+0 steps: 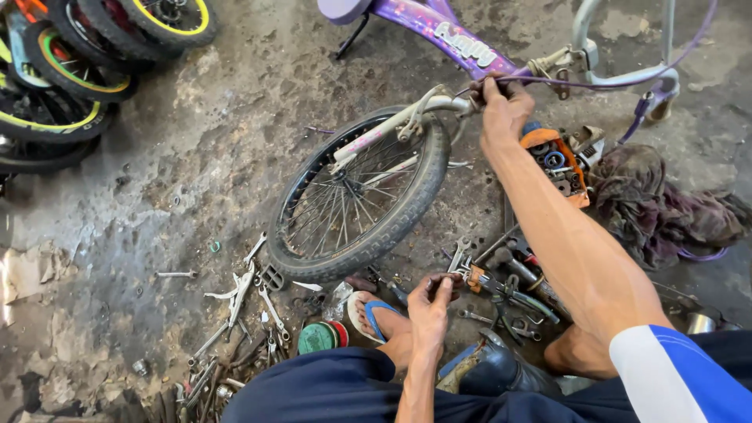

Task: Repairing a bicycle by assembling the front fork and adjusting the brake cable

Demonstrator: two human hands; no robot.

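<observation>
Our right hand is closed on the purple cable at the upturned bicycle, above its wheel. Our left hand pinches a small part we cannot identify, just beside the spanners on the floor.

Workshop clutter around the dark rag heap

I see a dark rag heap on the stained concrete floor. Just left of the rag heap sits an orange parts tray of small fittings. Far left of it, up in the corner, leans a stack of tyres with yellow and green rims. Down and well left of the rag heap lie scattered spanners and a green round tin.
</observation>
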